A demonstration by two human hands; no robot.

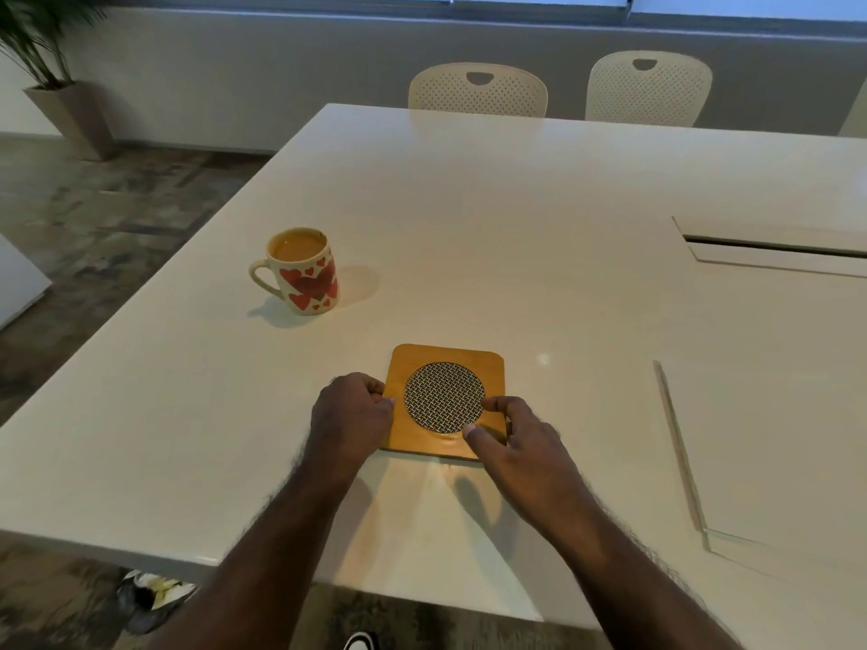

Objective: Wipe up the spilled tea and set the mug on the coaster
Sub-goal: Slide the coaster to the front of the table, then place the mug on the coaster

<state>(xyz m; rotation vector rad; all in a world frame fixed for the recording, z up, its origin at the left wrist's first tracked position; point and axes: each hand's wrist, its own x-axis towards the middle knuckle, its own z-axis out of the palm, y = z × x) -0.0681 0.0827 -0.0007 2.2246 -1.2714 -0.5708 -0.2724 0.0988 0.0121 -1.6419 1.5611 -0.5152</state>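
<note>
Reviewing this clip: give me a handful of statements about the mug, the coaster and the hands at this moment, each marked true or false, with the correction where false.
1. The mug stands on the coaster. False: it stands on the bare table, apart from the coaster, farther away and to the left.
2. The mug holds a light brown drink, filled close to the rim. True.
3. The left hand grips the mug's handle. False: it is at the coaster's left edge, fingers curled against it.
4. The right hand rests its fingertips on the coaster's near right corner. True.
5. The mug lies tipped on its side. False: it stands upright, handle pointing left.
6. Two pale chairs stand at the table's far side. True.
</note>
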